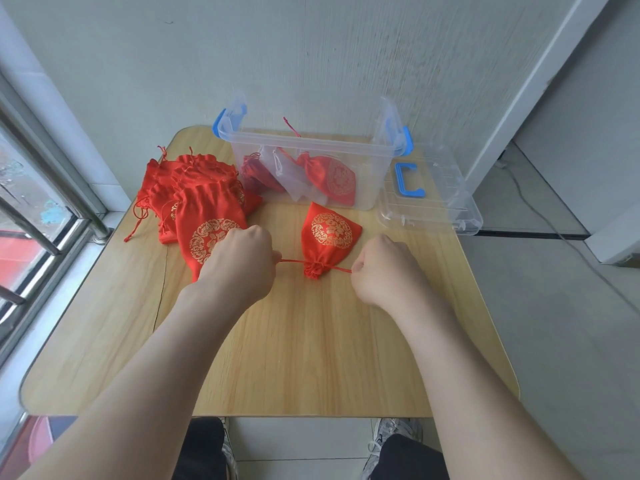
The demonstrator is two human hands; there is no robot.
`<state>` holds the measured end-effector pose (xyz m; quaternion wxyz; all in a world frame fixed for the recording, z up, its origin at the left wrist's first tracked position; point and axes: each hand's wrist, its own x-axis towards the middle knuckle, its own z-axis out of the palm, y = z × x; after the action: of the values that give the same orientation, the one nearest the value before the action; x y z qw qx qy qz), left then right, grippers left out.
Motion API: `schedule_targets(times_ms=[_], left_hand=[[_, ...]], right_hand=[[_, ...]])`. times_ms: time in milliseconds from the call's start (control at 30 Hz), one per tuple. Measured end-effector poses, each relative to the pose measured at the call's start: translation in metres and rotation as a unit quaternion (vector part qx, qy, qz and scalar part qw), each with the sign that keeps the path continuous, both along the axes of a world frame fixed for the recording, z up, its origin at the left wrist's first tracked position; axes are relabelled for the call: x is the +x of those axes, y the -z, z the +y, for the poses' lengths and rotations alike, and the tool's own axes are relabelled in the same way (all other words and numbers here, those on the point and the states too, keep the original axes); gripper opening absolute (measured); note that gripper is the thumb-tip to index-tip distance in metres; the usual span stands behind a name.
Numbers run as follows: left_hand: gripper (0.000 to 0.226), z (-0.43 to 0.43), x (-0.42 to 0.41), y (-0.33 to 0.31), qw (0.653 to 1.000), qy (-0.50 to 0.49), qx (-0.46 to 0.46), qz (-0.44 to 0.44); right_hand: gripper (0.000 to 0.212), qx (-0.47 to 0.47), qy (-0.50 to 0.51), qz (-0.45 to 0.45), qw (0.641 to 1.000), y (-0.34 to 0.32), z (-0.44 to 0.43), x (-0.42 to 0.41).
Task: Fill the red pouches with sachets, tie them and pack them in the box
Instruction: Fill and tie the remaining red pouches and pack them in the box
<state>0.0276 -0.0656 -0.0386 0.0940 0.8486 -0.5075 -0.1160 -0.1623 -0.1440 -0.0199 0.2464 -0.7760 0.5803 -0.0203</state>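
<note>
Your left hand (242, 261) is clenched around one end of the red drawstring (292, 261), and your right hand (382, 268) is clenched around the other end. The cord runs taut between the two fists. In the middle of it sits a red pouch (329, 237) with a gold round pattern, lying flat on the wooden counter (294, 358), its gathered neck pointing toward you and cinched tight.

To the left of your left hand lies a pile of red pouches (194, 192), the nearest one partly under your knuckles. Behind the pouch you hold stands the clear plastic box (311, 161) with blue latches; inside it you can see another red pouch (332, 178) and some pale sachets (291, 174). The box lid (436, 199), clear with a blue handle, lies flat on the counter just to the right of the box.
</note>
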Motion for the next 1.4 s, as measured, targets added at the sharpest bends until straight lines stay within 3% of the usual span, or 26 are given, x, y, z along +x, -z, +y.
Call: schedule_targets(times_ms=[100, 167, 300, 667, 867, 1067, 1233, 1400], left_hand=[[0.037, 0.0, -0.005, -0.001, 0.999, -0.004, -0.015, -0.029], [0.041, 0.0, -0.008, -0.002, 0.998, -0.011, -0.041, -0.043], [0.024, 0.002, -0.012, -0.005, 0.998, 0.049, -0.036, -0.035], [0.014, 0.0, -0.02, -0.011, 0.995, 0.098, -0.011, 0.001], [0.025, -0.004, -0.02, -0.015, 0.989, 0.08, -0.055, 0.114], [0.035, -0.004, -0.03, -0.025, 0.981, 0.045, -0.063, 0.176], [0.054, -0.003, -0.027, -0.021, 0.982, 0.073, -0.065, 0.159], [0.045, -0.004, -0.023, -0.018, 0.986, 0.064, -0.068, 0.14]], right_hand=[[0.008, -0.002, -0.017, 0.006, 1.0, -0.004, 0.003, 0.002], [0.021, -0.02, -0.024, 0.024, 0.999, -0.007, 0.005, 0.002], [0.029, -0.039, -0.058, 0.004, 0.998, -0.003, 0.006, 0.005], [0.006, -0.131, -0.13, -0.003, 0.983, 0.016, 0.006, 0.012], [0.014, -0.056, -0.075, -0.127, 0.987, 0.009, 0.0, 0.011], [0.026, 0.011, -0.06, -0.147, 0.987, 0.001, 0.003, 0.014], [0.04, -0.008, -0.046, -0.142, 0.989, -0.002, 0.001, 0.011], [0.044, -0.008, -0.039, -0.134, 0.99, -0.003, 0.002, 0.009]])
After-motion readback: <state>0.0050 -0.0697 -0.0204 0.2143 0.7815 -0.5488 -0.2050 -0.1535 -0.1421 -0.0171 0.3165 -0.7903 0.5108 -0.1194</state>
